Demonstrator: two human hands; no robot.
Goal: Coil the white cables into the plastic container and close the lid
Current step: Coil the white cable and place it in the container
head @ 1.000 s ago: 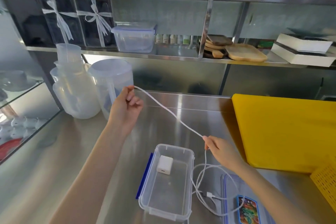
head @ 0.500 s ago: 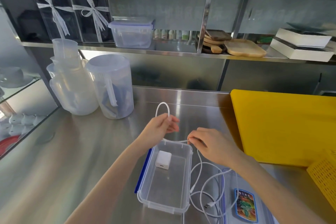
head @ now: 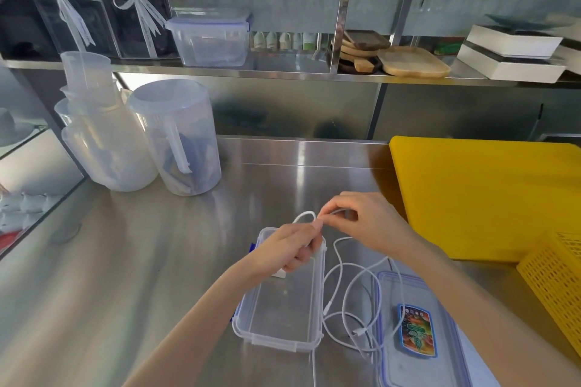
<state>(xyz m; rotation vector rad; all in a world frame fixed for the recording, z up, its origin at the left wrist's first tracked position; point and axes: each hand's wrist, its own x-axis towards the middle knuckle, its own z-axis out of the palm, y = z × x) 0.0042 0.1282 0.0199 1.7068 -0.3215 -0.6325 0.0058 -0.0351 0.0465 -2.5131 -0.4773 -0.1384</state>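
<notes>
Just above the far end of the open plastic container (head: 279, 320), low in the frame's middle, the left hand (head: 290, 250) and right hand (head: 366, 223) pinch a small loop of white cable (head: 342, 289), whose loose rest trails down-right on the surface (head: 132, 261), nearer the right hand.

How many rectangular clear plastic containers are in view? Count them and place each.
2. One open container on the counter, beneath the left hand; one lidded container on the shelf behind. Others may be hidden.

Left hand (head: 290, 247) and right hand (head: 366, 223) meet, fingertips pinched.
</notes>
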